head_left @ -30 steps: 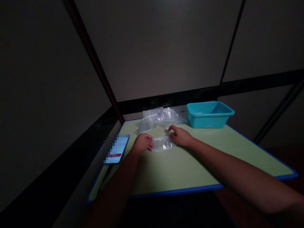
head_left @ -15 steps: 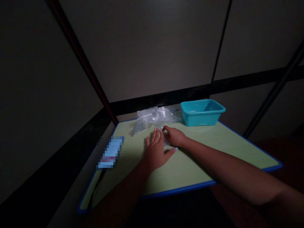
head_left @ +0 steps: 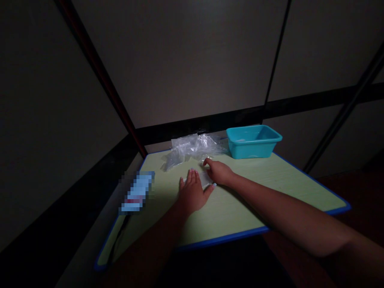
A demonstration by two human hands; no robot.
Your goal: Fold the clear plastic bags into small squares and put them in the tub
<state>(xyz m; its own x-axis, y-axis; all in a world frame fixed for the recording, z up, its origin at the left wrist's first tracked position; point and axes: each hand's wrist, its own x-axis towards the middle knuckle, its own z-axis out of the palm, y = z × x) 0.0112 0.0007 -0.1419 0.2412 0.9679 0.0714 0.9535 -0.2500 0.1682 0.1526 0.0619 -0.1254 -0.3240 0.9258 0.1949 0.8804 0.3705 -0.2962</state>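
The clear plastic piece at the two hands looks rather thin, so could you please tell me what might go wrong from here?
The clear plastic piece might wrinkle or slide, as the spread left hand partly covers it and the right hand is at its other side.
The loose plastic pile just beyond the fingers could get snagged.
The pixelated screen at the table's left edge might be knocked by the left arm.

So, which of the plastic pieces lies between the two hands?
The flat piece, showing from left hand to right hand; the crumpled heap lies farther back, beside the basin.
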